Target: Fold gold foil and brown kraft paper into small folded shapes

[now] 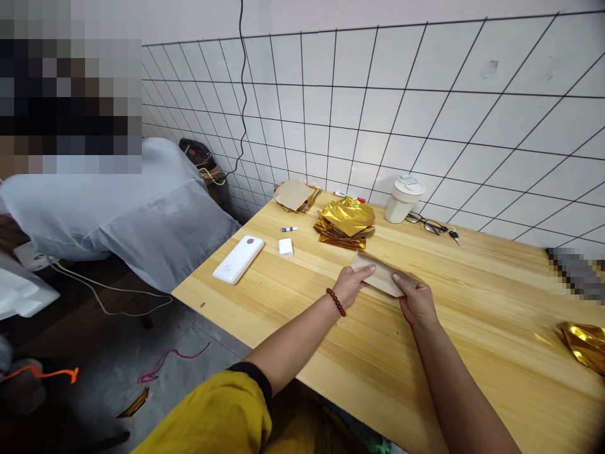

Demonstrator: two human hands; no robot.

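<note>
Between both hands, a folded sheet of brown paper point(380, 277) is held just over the wooden table. My left hand point(352, 285), with a beaded bracelet on the wrist, grips its left end, thumb on top. At the other end my right hand point(418, 301) pinches the paper, thumb also on top. The fingers underneath are mostly hidden. Just beyond lies a stack of gold foil sheets point(347, 221), crumpled on top. Farther left, at the table's back corner, is a second pile of foil sheets topped by a flat brown paper square point(293, 194).
On the table point(293, 302) are a white power bank point(239, 259), a white charger point(286, 247), a small blue-and-white tube point(289, 229), a lidded cup point(403, 200), glasses point(428, 222) and a red marker point(350, 197). Gold foil point(583, 345) lies right. Another person in grey point(127, 202) is at left.
</note>
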